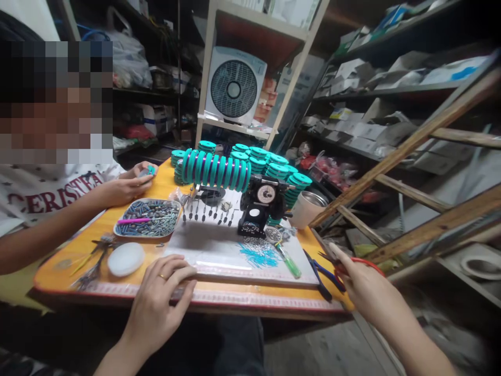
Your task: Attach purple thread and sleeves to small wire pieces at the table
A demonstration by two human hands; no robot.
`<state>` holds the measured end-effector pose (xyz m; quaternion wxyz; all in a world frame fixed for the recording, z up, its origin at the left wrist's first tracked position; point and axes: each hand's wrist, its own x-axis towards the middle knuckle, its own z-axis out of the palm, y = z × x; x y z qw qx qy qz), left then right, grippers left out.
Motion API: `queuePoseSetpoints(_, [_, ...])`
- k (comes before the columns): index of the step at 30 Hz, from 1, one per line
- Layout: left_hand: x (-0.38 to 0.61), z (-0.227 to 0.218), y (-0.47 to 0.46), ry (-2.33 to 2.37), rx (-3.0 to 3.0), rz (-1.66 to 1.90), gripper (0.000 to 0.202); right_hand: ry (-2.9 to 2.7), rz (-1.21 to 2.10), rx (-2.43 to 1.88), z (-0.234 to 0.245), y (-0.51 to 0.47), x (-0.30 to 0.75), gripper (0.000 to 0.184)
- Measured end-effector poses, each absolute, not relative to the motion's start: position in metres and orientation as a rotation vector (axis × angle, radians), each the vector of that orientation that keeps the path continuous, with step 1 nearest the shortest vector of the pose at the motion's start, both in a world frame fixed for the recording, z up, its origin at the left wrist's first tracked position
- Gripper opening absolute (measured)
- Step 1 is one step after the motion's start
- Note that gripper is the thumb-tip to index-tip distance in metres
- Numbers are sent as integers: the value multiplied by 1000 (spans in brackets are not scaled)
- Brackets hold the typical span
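My left hand lies on the front edge of the table, fingers loosely bent and apart, holding nothing. At the right corner my right hand has its fingers around a pair of red-handled scissors, blades pointing left. Beside them lie pliers with dark blue handles. On the white board stands a black device with a dial and a row of turquoise spools. Several small dark clips hang below the row. Small turquoise pieces, silver beads and a green-handled tool lie in front.
A tray of small metal parts with a pink stick stands left, near a white round lid. Another person's hands hold a small turquoise item. Stacked turquoise spools, a white cup and a wooden ladder are around.
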<state>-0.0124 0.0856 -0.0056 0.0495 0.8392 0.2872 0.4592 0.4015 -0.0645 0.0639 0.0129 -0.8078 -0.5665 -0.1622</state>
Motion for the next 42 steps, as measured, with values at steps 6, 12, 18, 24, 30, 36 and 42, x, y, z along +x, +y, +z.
queuePoseSetpoints(6, [-15, -5, 85, 877, 2566, 1377, 18, -1833, -245, -2636, 61, -2, 420, 38])
queuePoseSetpoints(12, [-14, -2, 82, 898, 2535, 1371, 17, -1877, -255, -2653, 64, 19, 429, 24])
queuePoseSetpoints(18, [-15, -4, 78, 917, 2533, 1296, 21, -1855, -453, -2455, 79, 7, 390, 21])
queuePoseSetpoints(24, [-7, 5, 79, 997, 2707, 1118, 51, -2088, -347, -1722, 78, 4, 284, 32])
queuePoseSetpoints(30, [-7, 5, 80, 1016, 2766, 1017, 47, -2166, -223, -1535, 49, 44, 225, 52])
queuePoseSetpoints(36, [-15, 0, 70, 925, 2826, 1009, 52, -2209, -258, -1575, 37, 68, 214, 55])
queuePoseSetpoints(42, [-11, -13, 52, 868, 2740, 1065, 56, -2314, -333, -1509, 28, 46, 212, 55])
